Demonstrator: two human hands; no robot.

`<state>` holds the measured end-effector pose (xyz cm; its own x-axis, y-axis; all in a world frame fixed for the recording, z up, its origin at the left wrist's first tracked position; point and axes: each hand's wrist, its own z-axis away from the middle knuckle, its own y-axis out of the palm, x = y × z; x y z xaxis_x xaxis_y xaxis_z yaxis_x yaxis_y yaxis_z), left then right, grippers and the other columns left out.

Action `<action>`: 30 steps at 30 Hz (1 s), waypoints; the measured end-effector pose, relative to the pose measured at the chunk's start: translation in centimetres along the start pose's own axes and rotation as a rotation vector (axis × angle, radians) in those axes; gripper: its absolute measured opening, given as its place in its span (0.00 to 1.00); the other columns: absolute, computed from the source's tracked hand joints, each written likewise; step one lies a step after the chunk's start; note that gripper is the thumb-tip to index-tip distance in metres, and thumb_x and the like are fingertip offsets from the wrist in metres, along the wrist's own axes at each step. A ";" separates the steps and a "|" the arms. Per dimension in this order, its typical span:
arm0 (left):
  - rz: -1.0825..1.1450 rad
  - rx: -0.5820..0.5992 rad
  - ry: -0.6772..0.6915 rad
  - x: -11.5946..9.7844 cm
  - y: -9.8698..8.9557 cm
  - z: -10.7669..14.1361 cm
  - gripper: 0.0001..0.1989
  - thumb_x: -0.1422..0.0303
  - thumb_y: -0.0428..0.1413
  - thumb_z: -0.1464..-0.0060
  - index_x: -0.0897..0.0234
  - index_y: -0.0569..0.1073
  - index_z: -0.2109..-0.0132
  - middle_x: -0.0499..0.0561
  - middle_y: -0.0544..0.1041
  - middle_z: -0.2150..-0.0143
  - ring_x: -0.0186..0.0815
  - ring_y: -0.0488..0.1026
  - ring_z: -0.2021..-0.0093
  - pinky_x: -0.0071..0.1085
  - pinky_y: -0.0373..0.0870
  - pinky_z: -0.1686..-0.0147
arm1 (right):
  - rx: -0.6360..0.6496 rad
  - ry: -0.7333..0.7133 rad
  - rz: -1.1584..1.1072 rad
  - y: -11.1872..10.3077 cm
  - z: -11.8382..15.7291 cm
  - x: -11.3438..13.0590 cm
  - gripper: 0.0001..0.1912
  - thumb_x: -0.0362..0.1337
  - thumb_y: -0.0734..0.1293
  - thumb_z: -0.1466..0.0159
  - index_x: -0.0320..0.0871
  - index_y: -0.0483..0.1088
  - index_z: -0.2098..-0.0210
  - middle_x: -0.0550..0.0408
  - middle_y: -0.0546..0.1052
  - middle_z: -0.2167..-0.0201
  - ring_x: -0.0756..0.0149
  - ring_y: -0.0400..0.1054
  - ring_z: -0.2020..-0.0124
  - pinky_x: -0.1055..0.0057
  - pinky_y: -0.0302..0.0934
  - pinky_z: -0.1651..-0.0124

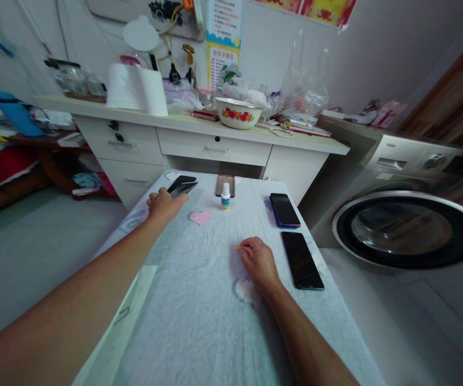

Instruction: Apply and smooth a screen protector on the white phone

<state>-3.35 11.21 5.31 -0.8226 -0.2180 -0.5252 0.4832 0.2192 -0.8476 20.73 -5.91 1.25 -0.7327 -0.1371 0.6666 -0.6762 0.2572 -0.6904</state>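
Note:
At the far left of the cloth-covered table, my left hand is closed on the near edge of a dark, shiny phone. That phone is tilted up, and another black phone shows just behind it. My right hand rests low over the middle of the table, its fingers pinched on a small orange piece whose kind I cannot make out. A small white spray bottle with a blue and yellow label stands upright between the hands, farther back. Behind the bottle lies a brownish phone or case.
Two black-screened phones, one farther back and one nearer, lie along the table's right side. The cloth carries heart shapes. A white desk with an enamel bowl stands behind; a washing machine is to the right.

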 end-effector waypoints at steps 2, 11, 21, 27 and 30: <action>0.028 0.045 -0.020 -0.2 -0.8 1.4 0.38 0.50 0.51 0.53 0.72 0.60 0.41 0.71 0.63 0.43 0.62 0.61 0.42 0.51 0.64 0.48 | -0.001 0.001 -0.015 0.0 0.1 0.0 0.05 0.34 0.64 0.38 0.43 0.72 0.67 0.54 0.74 0.69 0.66 0.69 0.66 0.72 0.60 0.61; 0.021 0.193 0.163 0.7 -3.2 9.3 0.36 0.52 0.50 0.52 0.66 0.60 0.39 0.62 0.66 0.47 0.55 0.62 0.41 0.46 0.62 0.46 | -0.003 -0.012 -0.028 -0.1 0.1 0.1 0.06 0.34 0.63 0.38 0.43 0.72 0.68 0.54 0.74 0.69 0.66 0.68 0.66 0.71 0.60 0.61; -0.135 0.176 0.401 0.3 -1.0 18.3 0.34 0.56 0.50 0.49 0.74 0.60 0.40 0.61 0.67 0.54 0.49 0.65 0.50 0.43 0.61 0.47 | -0.077 -0.020 -0.071 -0.1 0.2 0.0 0.06 0.35 0.63 0.38 0.43 0.72 0.68 0.54 0.75 0.69 0.65 0.69 0.65 0.71 0.60 0.61; -0.215 0.123 0.515 -0.2 -0.2 21.6 0.34 0.55 0.54 0.50 0.70 0.60 0.40 0.58 0.67 0.56 0.47 0.67 0.54 0.40 0.64 0.53 | -0.089 0.003 -0.059 -0.3 0.1 0.3 0.08 0.38 0.62 0.37 0.43 0.72 0.68 0.53 0.75 0.69 0.64 0.69 0.65 0.70 0.60 0.61; -0.261 0.150 0.535 -0.4 0.1 22.8 0.37 0.54 0.55 0.51 0.69 0.59 0.39 0.59 0.68 0.55 0.48 0.68 0.55 0.41 0.64 0.55 | -0.086 0.024 -0.041 -0.3 0.2 0.4 0.09 0.38 0.62 0.37 0.43 0.72 0.68 0.53 0.75 0.68 0.64 0.69 0.65 0.70 0.60 0.60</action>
<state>3.87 -10.34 3.78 -0.9371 0.2700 -0.2211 0.2501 0.0778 -0.9651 20.63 -6.21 1.68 -0.7018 -0.1267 0.7010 -0.6958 0.3328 -0.6365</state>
